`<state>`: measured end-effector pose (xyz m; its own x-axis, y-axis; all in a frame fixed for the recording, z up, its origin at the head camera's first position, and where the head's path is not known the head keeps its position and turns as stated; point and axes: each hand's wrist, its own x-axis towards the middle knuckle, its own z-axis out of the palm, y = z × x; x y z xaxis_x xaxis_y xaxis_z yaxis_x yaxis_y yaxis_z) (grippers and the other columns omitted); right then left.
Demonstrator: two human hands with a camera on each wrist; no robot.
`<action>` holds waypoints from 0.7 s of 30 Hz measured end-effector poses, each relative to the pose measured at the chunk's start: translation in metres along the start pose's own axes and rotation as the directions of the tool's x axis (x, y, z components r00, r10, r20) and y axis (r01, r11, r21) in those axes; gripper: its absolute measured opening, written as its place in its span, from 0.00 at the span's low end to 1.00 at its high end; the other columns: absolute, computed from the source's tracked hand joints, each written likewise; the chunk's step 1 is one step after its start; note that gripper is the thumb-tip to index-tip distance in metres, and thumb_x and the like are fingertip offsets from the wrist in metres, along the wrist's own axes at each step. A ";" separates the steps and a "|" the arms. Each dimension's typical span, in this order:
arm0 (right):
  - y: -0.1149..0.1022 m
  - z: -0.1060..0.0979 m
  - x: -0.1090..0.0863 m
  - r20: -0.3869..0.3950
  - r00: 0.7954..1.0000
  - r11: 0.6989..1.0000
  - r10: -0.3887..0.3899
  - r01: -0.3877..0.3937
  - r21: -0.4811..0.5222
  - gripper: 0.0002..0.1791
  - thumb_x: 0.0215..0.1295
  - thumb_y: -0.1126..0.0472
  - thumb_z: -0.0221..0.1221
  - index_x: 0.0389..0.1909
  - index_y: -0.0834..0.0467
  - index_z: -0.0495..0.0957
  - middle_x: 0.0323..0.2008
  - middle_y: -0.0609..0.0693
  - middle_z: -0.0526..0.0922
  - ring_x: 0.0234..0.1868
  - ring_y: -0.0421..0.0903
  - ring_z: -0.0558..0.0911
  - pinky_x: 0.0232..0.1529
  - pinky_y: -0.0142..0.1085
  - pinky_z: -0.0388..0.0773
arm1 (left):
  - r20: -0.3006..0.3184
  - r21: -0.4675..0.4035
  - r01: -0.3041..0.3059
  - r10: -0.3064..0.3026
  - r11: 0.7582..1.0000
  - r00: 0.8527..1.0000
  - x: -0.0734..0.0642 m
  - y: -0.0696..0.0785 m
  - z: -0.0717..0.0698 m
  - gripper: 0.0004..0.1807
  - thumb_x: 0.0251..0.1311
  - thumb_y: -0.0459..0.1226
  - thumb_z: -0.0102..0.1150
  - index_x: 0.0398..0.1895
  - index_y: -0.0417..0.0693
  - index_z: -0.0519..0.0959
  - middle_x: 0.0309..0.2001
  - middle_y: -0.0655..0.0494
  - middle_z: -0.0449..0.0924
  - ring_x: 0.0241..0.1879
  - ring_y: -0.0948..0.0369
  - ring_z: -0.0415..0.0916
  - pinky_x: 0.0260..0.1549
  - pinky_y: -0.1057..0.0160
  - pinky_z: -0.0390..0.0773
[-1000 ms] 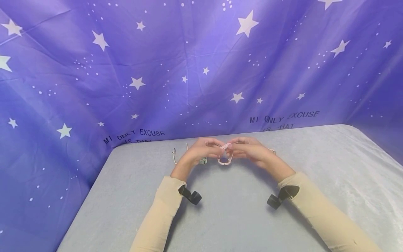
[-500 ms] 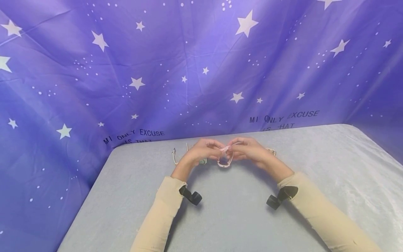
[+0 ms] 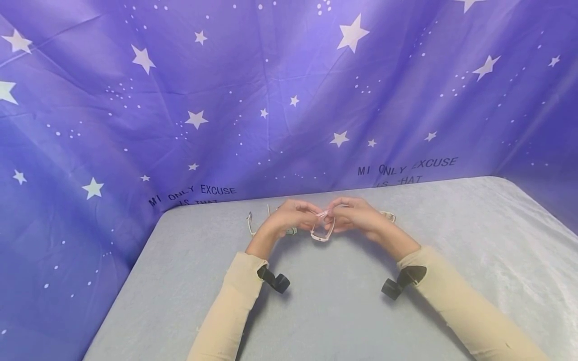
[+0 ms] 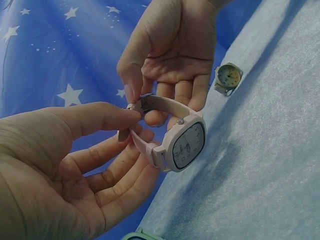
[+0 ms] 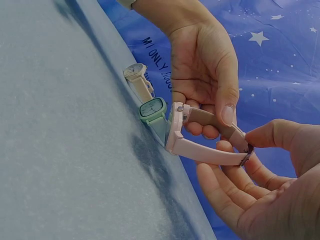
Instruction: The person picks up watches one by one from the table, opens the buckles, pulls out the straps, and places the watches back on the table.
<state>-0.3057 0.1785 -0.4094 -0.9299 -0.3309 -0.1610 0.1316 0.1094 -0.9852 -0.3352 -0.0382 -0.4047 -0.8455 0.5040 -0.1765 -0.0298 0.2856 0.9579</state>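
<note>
Pink watch (image 4: 174,139): smooth plastic-looking case (image 5: 175,131), matt leather-like strap (image 5: 212,154), dark metal buckle (image 5: 247,156). Table cover (image 3: 334,301) reads as matt, short-napped cloth; backdrop (image 3: 289,65) is smooth, creased fabric with slight sheen. Sleeves (image 3: 228,306) look like plain matt cloth.

Black capitals (image 3: 408,168) stand low on the purple star-printed backdrop cloth (image 3: 271,85) in two places. Toward the left they read "MI ONLY EXCUSE" over "IS THAT", the latter partly cut off along the bench (image 3: 329,301). Toward the right the same words appear, the first T of "THAT" unreadable. The pink wristwatch (image 4: 187,145) bears dial numerals too blurred to read surely.
</note>
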 end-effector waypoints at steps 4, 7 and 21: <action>0.001 0.001 0.002 0.009 1.000 1.000 0.006 -0.006 -0.021 0.07 0.69 0.64 0.57 0.45 0.60 0.77 0.43 0.57 0.89 0.44 0.49 0.89 0.55 0.50 0.85 | 0.002 0.011 0.009 -0.009 1.000 1.000 0.000 0.000 0.000 0.17 0.59 0.32 0.66 0.52 0.36 0.83 0.48 0.43 0.88 0.45 0.53 0.87 0.49 0.58 0.87; 0.002 0.001 0.002 0.020 1.000 0.999 0.013 -0.013 -0.034 0.10 0.70 0.64 0.56 0.48 0.64 0.76 0.45 0.59 0.88 0.43 0.48 0.88 0.55 0.48 0.85 | 0.003 0.015 0.017 -0.017 1.000 1.000 -0.001 0.000 0.000 0.17 0.60 0.33 0.67 0.52 0.37 0.83 0.49 0.44 0.87 0.49 0.48 0.86 0.49 0.59 0.87; 0.000 0.000 0.001 0.042 0.999 0.999 0.009 -0.007 -0.046 0.16 0.73 0.62 0.54 0.54 0.70 0.74 0.48 0.65 0.86 0.45 0.48 0.88 0.55 0.48 0.85 | 0.013 0.020 0.015 -0.015 1.000 1.000 -0.002 0.001 -0.001 0.18 0.59 0.33 0.66 0.53 0.36 0.83 0.43 0.47 0.88 0.49 0.46 0.85 0.48 0.59 0.87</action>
<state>-0.3068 0.1782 -0.4094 -0.9134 -0.3687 -0.1723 0.1224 0.1549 -0.9803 -0.3345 -0.0398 -0.4027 -0.8382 0.5099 -0.1935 -0.0315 0.3089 0.9506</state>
